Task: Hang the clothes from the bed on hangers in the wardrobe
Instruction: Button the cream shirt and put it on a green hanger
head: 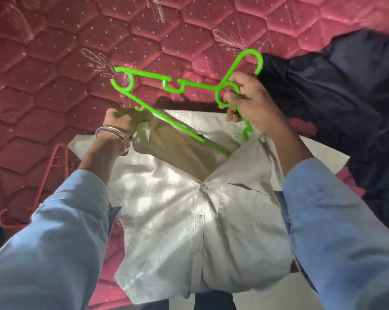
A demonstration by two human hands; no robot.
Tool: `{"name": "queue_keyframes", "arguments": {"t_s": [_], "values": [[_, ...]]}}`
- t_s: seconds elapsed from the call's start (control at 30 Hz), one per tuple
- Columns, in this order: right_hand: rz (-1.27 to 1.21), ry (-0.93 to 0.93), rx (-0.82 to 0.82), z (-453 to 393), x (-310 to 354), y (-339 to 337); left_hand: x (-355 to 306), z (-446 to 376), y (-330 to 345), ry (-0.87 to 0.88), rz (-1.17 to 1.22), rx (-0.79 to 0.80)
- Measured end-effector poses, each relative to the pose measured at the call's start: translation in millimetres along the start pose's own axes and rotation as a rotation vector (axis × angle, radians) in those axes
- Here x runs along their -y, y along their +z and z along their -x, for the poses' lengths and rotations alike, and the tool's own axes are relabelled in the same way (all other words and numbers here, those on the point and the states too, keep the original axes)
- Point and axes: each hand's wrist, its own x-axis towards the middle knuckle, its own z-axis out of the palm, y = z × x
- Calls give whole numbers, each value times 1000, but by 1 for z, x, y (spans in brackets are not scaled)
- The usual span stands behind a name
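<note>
Shirt [178, 209]: off-white, buttoned placket, chest pocket, collar opened to show a tan lining; spread front-up across the bed [77, 41], lower part draping toward the viewer.

Green hanger [166, 86]: plastic, notched bar, hook pointing up-right; tilted above the collar, one arm entering the neck opening.

Dark garment [334, 97]: navy, crumpled, at the right.

Red hanger [52, 166]: flat on the mattress, left, partly hidden.

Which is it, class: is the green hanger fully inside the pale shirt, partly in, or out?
Partly in. One end of the green hanger has slid into the open neck of the pale shirt; the hook and other end remain outside.
</note>
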Motion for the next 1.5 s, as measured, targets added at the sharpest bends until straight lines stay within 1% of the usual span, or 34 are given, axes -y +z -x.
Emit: {"name": "queue_keyframes", "arguments": {"t_s": [0.07, 0.17, 0.23, 0.37, 0.4, 0.47, 0.5, 0.57, 0.7, 0.77, 0.83, 0.87, 0.9, 1.0, 1.07, 1.13, 1.2, 1.23, 1.3, 1.4, 1.5], "values": [[61, 15, -50, 14, -5, -6, 1, -2, -5, 2, -55, 16], [224, 11, -97, 39, -14, -4, 2, -14, -12, -23, -181, -21], [268, -7, -120, 53, -17, -2, 5, -27, -13, -97, -160, -33], [160, 53, -105, 65, -18, -4, -22, -15, 4, -174, -115, -63], [189, 45, -115, 66, -18, -3, -24, -15, 8, -208, -81, -68], [321, 0, -170, 67, -18, 0, -28, -14, 10, -259, -23, -55], [376, -26, -194, 69, -18, 3, -29, -15, 8, -261, -22, -50], [407, -54, -223, 73, -23, 10, -33, -20, 3, -273, -60, -60], [421, -55, -277, 76, -29, 16, -36, -26, 3, -197, -279, -180], [452, -57, -254, 74, -27, 17, -33, -30, 6, -165, -329, -230], [482, -11, -204, 71, -29, 14, -29, -31, 7, -220, -277, -202], [491, 1, -188, 69, -29, 14, -29, -33, 5, -274, -210, -177], [499, 7, -179, 69, -29, 14, -28, -39, 4, -305, -127, -189], [515, -4, -121, 74, -23, 20, -22, -55, 1, -334, -3, -247], [566, -4, -25, 80, -17, 30, -34, -47, 7, -280, -24, -243], [557, 15, 29, 79, -16, 38, -44, -38, 15, -133, -206, -217], [561, 24, -6, 71, -12, 40, -51, -26, 24, -8, -364, -225], [583, 24, -35, 64, -9, 38, -50, -24, 28, 37, -378, -220], [551, 13, -65, 42, 1, 36, -49, -17, 36, 73, -340, -155], [359, -44, -35, -1, 18, 42, -42, -12, 48, 163, -279, -43], [257, -56, -84, -41, 23, 48, -45, -6, 56, 244, -132, -12]]}}
